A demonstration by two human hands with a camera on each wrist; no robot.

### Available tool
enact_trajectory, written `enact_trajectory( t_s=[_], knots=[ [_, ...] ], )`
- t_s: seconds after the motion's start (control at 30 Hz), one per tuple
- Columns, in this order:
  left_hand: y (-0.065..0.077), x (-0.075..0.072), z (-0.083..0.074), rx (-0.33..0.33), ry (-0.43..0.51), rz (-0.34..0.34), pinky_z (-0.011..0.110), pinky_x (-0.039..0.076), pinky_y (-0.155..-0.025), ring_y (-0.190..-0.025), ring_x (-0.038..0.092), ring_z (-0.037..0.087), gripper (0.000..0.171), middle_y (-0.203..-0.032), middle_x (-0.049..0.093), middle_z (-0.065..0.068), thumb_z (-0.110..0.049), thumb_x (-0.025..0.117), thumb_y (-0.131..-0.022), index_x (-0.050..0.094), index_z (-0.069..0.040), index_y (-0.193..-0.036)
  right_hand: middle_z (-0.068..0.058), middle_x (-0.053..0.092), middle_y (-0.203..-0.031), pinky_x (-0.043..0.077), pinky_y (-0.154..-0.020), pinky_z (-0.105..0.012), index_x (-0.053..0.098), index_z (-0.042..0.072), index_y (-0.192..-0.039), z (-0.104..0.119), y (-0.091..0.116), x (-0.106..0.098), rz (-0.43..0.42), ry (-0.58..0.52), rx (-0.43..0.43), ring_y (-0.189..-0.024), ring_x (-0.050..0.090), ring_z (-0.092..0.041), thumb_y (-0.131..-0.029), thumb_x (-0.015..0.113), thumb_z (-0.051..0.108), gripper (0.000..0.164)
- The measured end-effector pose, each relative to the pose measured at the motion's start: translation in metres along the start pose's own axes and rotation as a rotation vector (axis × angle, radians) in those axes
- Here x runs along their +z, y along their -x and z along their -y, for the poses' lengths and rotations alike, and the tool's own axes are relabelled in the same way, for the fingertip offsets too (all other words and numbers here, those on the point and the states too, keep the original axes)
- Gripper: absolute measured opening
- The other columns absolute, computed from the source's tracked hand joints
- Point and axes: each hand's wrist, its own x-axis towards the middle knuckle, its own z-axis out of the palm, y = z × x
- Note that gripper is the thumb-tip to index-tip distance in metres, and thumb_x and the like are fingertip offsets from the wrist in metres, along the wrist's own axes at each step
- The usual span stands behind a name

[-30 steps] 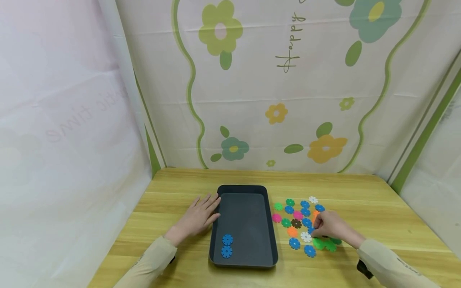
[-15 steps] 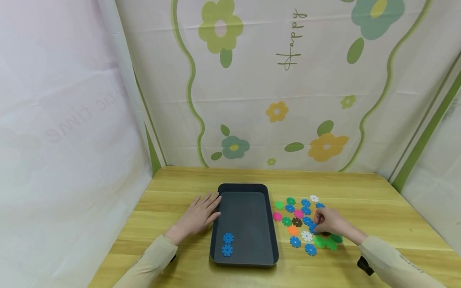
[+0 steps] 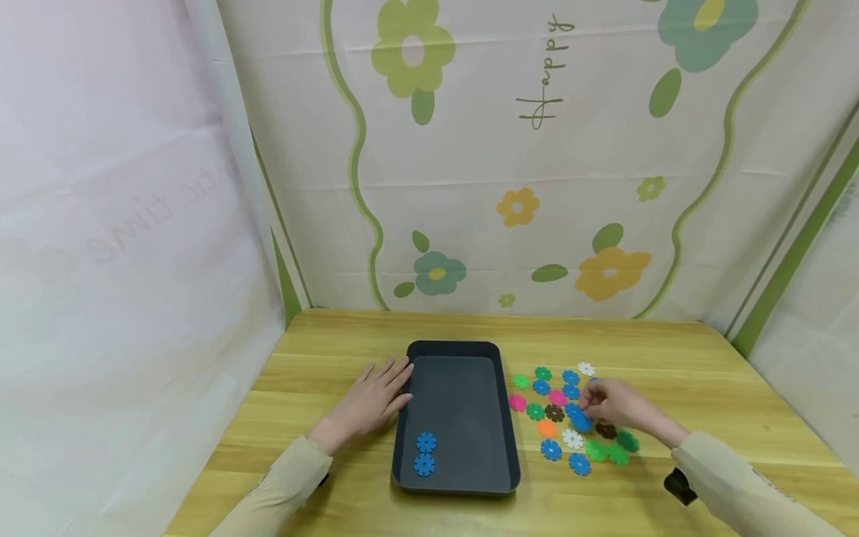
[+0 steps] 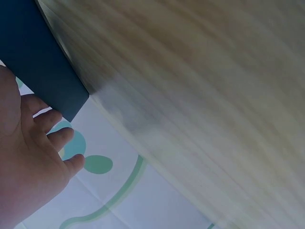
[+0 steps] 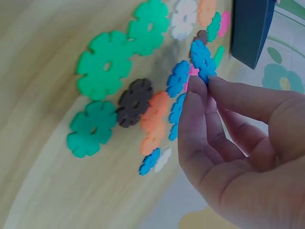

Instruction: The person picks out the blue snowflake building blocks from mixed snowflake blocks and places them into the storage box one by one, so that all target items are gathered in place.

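My right hand (image 3: 620, 406) pinches a blue snowflake disc (image 5: 202, 59) between thumb and fingertip, held up over the scattered discs. In the right wrist view, another blue disc (image 5: 178, 78), a dark brown one (image 5: 135, 102) and orange ones (image 5: 155, 112) lie close below that hand. My left hand (image 3: 365, 403) lies at the left rim of the dark grey tray (image 3: 463, 403), fingers stretched out. Two blue discs, a far one (image 3: 426, 442) and a near one (image 3: 424, 465), lie in the tray's near left corner, end to end.
Right of the tray, several snowflake discs lie spread on the wooden table (image 3: 349, 335), among them a pink disc (image 3: 517, 403), a white disc (image 3: 573, 438) and bright green discs (image 3: 616, 453). A flower-printed cloth (image 3: 463, 164) hangs behind the table.
My right hand has lifted the blue disc and shifted slightly left and up in the head view, uncovering the brown disc. My left hand stays at the tray's rim.
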Motion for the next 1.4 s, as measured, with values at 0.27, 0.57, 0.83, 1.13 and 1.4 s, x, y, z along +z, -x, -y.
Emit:
enact_trajectory(
  t_s=[0.27, 0.57, 0.83, 1.13, 1.4],
  knots=[
    [0.000, 0.002, 0.000, 0.015, 0.010, -0.022, 0.062, 0.027, -0.119, -0.150, 0.033, 0.034, 0.060, -0.163, 0.032, 0.010, -0.044, 0.042, -0.105, 0.035, -0.011, -0.155, -0.009, 0.065, -0.080, 0.057, -0.060, -0.034, 0.066, 0.000, -0.091, 0.013, -0.010, -0.004, 0.025, -0.046, -0.041, -0.067, 0.060, -0.017, -0.090, 0.066, 0.004, 0.004],
    [0.000, 0.001, 0.000, 0.015, 0.007, -0.031, 0.061, 0.028, -0.119, -0.149, 0.033, 0.034, 0.059, -0.162, 0.033, 0.010, -0.043, 0.043, -0.105, 0.036, -0.011, -0.155, -0.011, 0.068, -0.084, 0.059, -0.067, -0.036, 0.067, -0.001, -0.094, 0.043, -0.032, -0.001, 0.042, -0.103, -0.041, -0.074, 0.065, -0.023, -0.092, 0.065, 0.005, 0.007],
    [0.000, 0.001, 0.000, 0.017, -0.006, -0.025, 0.062, 0.028, -0.118, -0.149, 0.034, 0.034, 0.060, -0.162, 0.034, 0.010, -0.044, 0.042, -0.105, 0.036, -0.011, -0.155, -0.013, 0.068, -0.083, 0.056, -0.067, -0.033, 0.068, 0.001, -0.093, 0.075, -0.056, 0.009, 0.037, -0.120, -0.049, -0.068, 0.060, -0.015, -0.092, 0.066, 0.007, 0.006],
    [0.000, -0.001, 0.000, 0.015, -0.001, 0.009, 0.059, 0.027, -0.120, -0.150, 0.031, 0.035, 0.061, -0.163, 0.031, 0.010, -0.045, 0.040, -0.106, 0.033, -0.011, -0.156, -0.012, 0.068, -0.088, 0.060, -0.079, -0.045, 0.068, 0.002, -0.095, 0.105, -0.082, 0.029, 0.088, -0.151, -0.071, -0.078, 0.068, -0.027, -0.093, 0.065, 0.007, 0.006],
    [-0.001, -0.001, -0.001, 0.012, -0.001, 0.008, 0.060, 0.027, -0.120, -0.150, 0.031, 0.035, 0.060, -0.163, 0.030, 0.010, -0.044, 0.040, -0.106, 0.033, -0.012, -0.156, -0.012, 0.073, -0.084, 0.062, -0.075, -0.040, 0.070, 0.000, -0.093, 0.128, -0.102, 0.054, 0.141, -0.119, -0.146, -0.080, 0.071, -0.034, -0.091, 0.067, 0.002, 0.004]
  ],
)
